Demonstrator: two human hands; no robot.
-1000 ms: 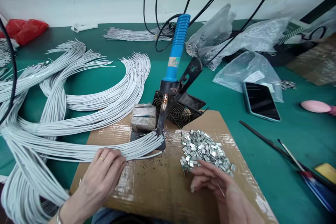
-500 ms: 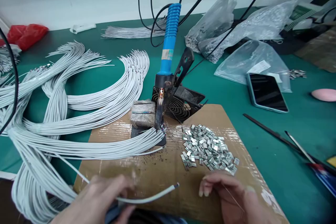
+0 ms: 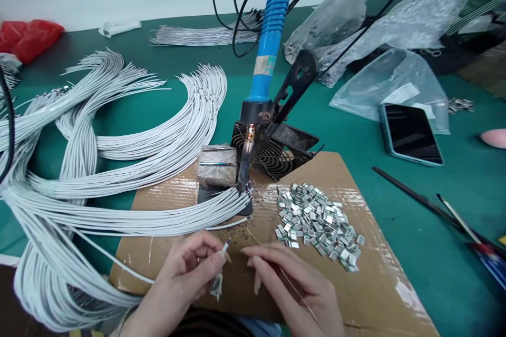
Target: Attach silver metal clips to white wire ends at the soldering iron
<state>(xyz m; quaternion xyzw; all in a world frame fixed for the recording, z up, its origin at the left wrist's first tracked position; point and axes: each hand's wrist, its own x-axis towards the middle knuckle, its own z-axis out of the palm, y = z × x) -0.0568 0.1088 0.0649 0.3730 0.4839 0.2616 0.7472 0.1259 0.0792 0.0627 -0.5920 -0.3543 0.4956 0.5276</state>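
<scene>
My left hand [image 3: 193,268] pinches a white cable [image 3: 225,246] close to its end, where dark and coloured cores poke out. A small whitish piece [image 3: 216,287] shows just below those fingers; I cannot make out what it is. To the right, my right hand [image 3: 290,279] is closed around a thin strand of solder wire [image 3: 294,288], whose free end curves up beyond the fingertips. The two hands are apart by a small gap. Above them stands a soldering iron [image 3: 269,37] with a blue handle, tip down, over a bundle of white cables [image 3: 166,219].
Small metal connector shells [image 3: 320,224] lie heaped on the cardboard [image 3: 375,274]. A small fan [image 3: 276,155] and a worn block [image 3: 217,166] flank the iron. More cable bundles [image 3: 158,150] spread left; a phone [image 3: 413,134], plastic bags [image 3: 391,84] and tweezers [image 3: 419,197] lie right.
My left hand has moved right and up, gripping the cable nearer its end. My right hand has moved left towards it with the solder wire. The view has shifted slightly.
</scene>
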